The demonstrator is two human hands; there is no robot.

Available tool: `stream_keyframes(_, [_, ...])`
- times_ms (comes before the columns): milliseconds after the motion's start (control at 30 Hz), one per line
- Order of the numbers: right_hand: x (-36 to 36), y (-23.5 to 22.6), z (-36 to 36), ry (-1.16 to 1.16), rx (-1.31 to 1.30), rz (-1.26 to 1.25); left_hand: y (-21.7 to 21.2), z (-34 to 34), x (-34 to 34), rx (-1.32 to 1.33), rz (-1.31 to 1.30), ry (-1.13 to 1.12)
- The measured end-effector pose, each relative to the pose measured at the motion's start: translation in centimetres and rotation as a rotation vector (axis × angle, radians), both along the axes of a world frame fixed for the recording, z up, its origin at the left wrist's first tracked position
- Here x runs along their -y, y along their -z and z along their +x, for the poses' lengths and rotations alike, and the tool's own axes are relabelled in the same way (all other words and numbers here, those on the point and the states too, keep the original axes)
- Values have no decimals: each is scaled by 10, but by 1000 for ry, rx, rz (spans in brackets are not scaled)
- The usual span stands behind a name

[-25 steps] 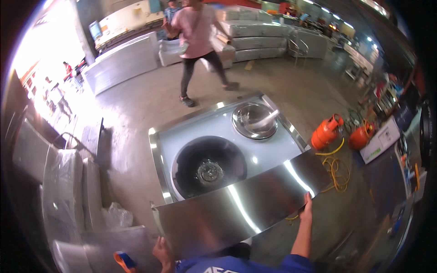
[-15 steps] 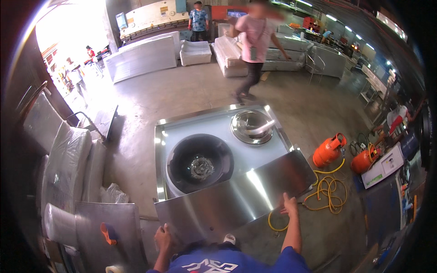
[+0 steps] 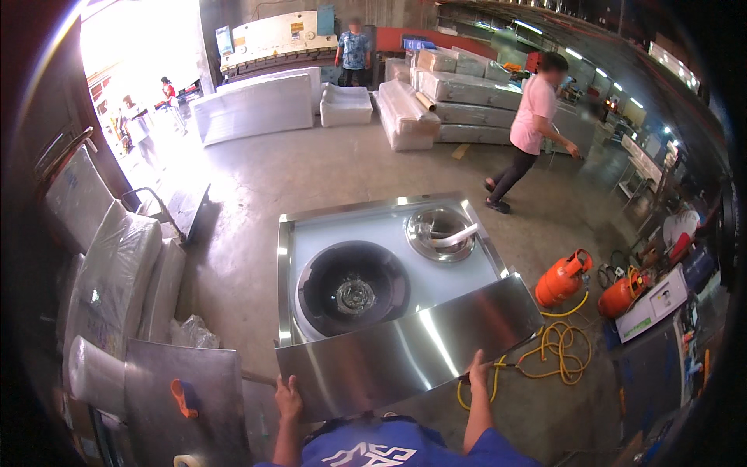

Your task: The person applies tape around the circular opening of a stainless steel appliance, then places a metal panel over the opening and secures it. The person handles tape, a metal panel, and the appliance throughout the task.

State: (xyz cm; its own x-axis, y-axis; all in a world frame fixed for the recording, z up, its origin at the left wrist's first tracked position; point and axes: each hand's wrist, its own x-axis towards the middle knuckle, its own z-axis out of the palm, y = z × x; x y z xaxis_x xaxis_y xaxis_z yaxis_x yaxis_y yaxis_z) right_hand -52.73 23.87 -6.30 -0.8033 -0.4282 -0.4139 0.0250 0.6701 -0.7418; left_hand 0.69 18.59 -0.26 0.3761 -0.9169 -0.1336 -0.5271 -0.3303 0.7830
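I hold a long stainless steel panel (image 3: 412,350) by its lower edge, tilted against the near side of a steel stove unit (image 3: 381,265). My left hand (image 3: 289,395) grips the panel's lower left part. My right hand (image 3: 477,371) grips its lower right part. The stove top has a large round burner well (image 3: 352,286) on the left and a smaller steel pot ring (image 3: 440,232) at the far right.
Two orange gas cylinders (image 3: 562,279) and a yellow hose (image 3: 556,350) lie on the floor to the right. A steel sheet with an orange tool (image 3: 183,397) lies at lower left. Wrapped units (image 3: 117,272) stand left. A person in pink (image 3: 529,128) walks beyond the stove.
The view has shifted, so the stove sits more to the right and nearer. The person in pink has walked to the right. Both hands stay on the panel.
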Motion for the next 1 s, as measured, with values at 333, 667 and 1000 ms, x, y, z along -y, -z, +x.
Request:
stream_keyframes(333, [-14,-38,61,80,36,146,17,47,12,-46,47,11])
stream_keyframes(667, [-10,9,57,174,22,72,23,57,42,164,38,100])
stream_keyframes(1000, [8,-38,72,115,-117,-19,-30,32,43,32,-39,126])
